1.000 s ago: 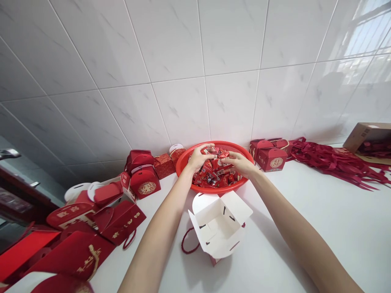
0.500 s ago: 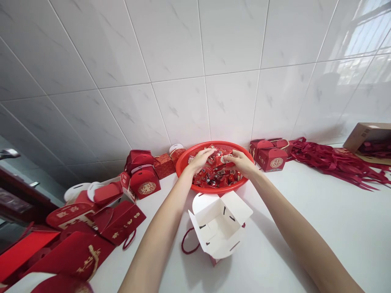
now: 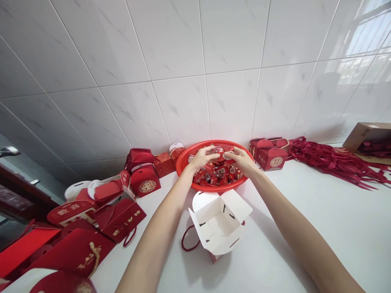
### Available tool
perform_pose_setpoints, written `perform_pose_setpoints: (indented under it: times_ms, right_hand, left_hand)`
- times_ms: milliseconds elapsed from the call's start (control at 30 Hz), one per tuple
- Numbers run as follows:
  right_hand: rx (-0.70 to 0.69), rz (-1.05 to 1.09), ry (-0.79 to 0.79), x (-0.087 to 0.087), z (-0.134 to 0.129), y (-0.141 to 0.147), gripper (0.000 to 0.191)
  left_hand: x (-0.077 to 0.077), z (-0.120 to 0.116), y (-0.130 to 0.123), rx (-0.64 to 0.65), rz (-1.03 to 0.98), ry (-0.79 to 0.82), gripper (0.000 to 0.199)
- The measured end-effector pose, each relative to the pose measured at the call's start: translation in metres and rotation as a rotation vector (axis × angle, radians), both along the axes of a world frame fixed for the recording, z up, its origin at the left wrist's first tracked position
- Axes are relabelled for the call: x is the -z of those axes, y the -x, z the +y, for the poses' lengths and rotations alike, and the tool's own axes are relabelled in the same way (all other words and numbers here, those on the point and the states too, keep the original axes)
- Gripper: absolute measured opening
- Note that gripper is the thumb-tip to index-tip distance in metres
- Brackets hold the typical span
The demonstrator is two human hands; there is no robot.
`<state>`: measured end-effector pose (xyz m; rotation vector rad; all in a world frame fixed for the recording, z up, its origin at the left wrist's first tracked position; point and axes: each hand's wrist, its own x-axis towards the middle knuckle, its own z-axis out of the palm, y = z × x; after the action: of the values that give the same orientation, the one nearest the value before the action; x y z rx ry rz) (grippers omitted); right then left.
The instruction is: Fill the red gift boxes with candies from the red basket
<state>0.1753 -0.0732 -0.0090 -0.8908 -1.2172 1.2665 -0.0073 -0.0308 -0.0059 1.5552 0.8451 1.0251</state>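
A red plastic basket (image 3: 216, 189) of red-wrapped candies (image 3: 220, 171) stands against the wall, and both my hands are in its upper part. My left hand (image 3: 203, 158) has its fingers curled around a wrapped candy at the basket's middle. Opposite it, my right hand (image 3: 243, 161) pinches another red wrapped candy between thumb and fingers. Between my forearms, in front of the basket, a gift box (image 3: 224, 243) stands with its white flaps spread. Its white inside holds no candy, and a dark red cord loop (image 3: 190, 239) hangs out on its left.
Several red gift boxes (image 3: 146, 181) crowd the left side of the white table (image 3: 305, 195). More small boxes (image 3: 271, 156) stand right of the basket, beside a heap of dark red ribbons (image 3: 330, 165). A cardboard carton (image 3: 363, 136) lies at the far right. White tiles (image 3: 180, 106) rise behind.
My left fingers have curled inward over the candies, and my right hand has shifted slightly left. The basket and the white-lined box stay in place.
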Motion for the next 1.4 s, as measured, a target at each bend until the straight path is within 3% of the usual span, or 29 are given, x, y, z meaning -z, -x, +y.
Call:
perform_pose_setpoints:
  times_ms: [100,267,400,500,600,800,933,1067,1200,1400]
  right_hand:
    - [0.093,0.081,0.026,0.002,0.004,-0.001,0.028]
    - [0.155,0.157,0.057,0.002,0.007,0.0,0.028]
    - [0.154,0.13,0.047,0.002,0.006,0.001,0.029]
    - [0.154,0.107,0.045,0.002,0.005,0.001,0.031]
    - [0.154,0.098,0.043,0.001,0.004,0.001,0.035]
    - [0.139,0.066,0.027,0.001,0.003,0.001,0.034]
    - [0.12,0.062,0.024,0.001,0.003,0.001,0.032]
    - [0.113,0.068,0.039,0.0,0.003,0.001,0.029]
    - [0.108,0.084,0.061,-0.001,0.002,0.001,0.027]
    - [0.145,0.061,0.052,0.001,0.004,0.002,0.026]
  left_hand:
    - [0.002,0.003,-0.002,-0.081,0.138,0.016,0.029]
    - [0.008,0.008,0.001,-0.316,0.759,-0.203,0.041]
    - [0.011,0.009,0.0,-0.315,1.031,-0.263,0.048]
    - [0.013,0.01,-0.002,-0.318,1.084,-0.244,0.053]
    - [0.018,0.013,-0.001,-0.344,1.054,-0.201,0.05]
    - [0.02,0.018,0.006,-0.362,0.898,-0.142,0.017]
    - [0.012,0.016,0.005,-0.423,0.596,-0.163,0.02]
    - [0.003,0.011,0.002,-0.367,0.19,-0.135,0.02]
    - [-0.003,0.005,0.001,-0.35,0.053,-0.125,0.015]
    - [-0.006,0.002,-0.002,-0.2,-0.146,-0.172,0.011]
